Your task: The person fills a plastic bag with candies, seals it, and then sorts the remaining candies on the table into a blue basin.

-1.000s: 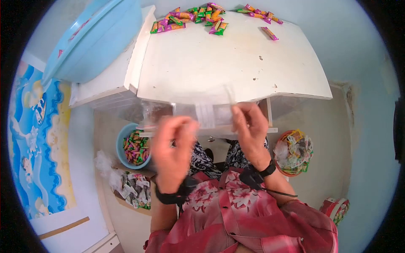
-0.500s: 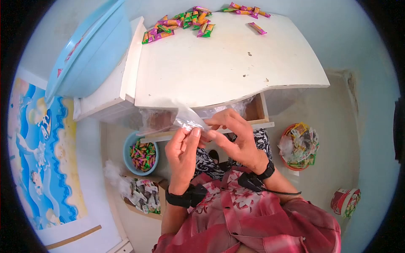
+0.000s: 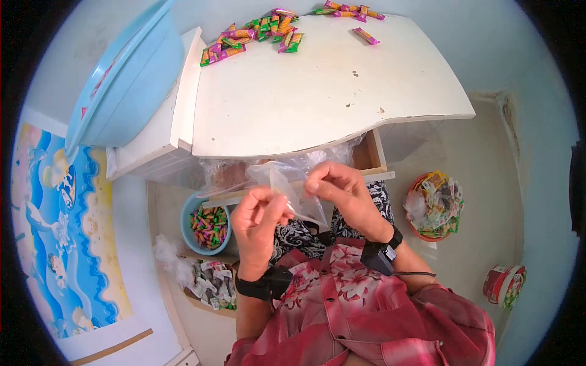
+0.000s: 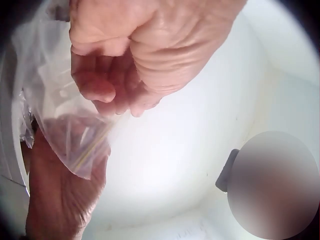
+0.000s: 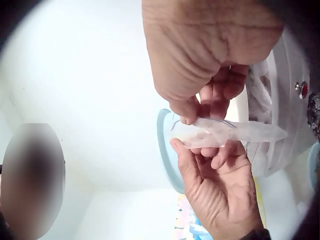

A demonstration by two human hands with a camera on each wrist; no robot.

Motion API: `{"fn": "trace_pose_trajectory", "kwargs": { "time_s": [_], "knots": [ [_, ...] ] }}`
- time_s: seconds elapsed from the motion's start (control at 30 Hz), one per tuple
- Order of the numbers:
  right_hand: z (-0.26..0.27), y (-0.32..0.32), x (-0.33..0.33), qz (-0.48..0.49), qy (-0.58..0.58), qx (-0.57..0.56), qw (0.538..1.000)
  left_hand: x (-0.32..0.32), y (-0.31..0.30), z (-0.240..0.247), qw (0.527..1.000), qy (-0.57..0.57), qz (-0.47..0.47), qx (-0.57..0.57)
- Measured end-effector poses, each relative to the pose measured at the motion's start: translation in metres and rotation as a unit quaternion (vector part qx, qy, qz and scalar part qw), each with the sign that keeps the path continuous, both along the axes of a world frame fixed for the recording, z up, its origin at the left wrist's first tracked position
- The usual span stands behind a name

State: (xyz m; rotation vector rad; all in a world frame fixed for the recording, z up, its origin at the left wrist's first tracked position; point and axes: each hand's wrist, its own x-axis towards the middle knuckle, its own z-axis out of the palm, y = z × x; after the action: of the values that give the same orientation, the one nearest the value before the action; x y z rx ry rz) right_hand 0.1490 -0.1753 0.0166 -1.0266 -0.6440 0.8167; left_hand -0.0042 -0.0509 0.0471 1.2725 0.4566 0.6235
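Note:
A small clear plastic zip bag is stretched between both hands, over the front of an open drawer. My left hand pinches one side of its mouth between thumb and fingers. Opposite it, the right hand pinches the other side with thumb and fingertips. From the right wrist view, the bag lies between the two sets of fingertips with its mouth edges parted. A thin yellowish line runs along the bag's edge in the left wrist view. No contents show inside it.
The drawer holds more clear plastic bags. Small purple, orange and green snack packets lie at the back of the white tabletop. A blue tub of packets, an open box and an orange basket stand on the floor.
The hands first held the bag out flat, then came together at its edge. Now they stand a little apart again, with the bag's mouth spread between them.

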Motion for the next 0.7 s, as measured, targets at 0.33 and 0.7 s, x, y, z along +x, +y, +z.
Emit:
{"fn": "trace_pose_trajectory", "kwargs": {
  "time_s": [0.33,0.7],
  "knots": [
    [-0.001,0.014,-0.011,-0.1,-0.185,-0.026,0.977,0.015,-0.012,0.016,0.946,0.118,0.112,0.282],
    [0.002,0.036,0.018,-0.075,-0.119,-0.057,0.988,0.011,0.012,0.031,0.955,0.065,0.143,0.252]
  ]
}}
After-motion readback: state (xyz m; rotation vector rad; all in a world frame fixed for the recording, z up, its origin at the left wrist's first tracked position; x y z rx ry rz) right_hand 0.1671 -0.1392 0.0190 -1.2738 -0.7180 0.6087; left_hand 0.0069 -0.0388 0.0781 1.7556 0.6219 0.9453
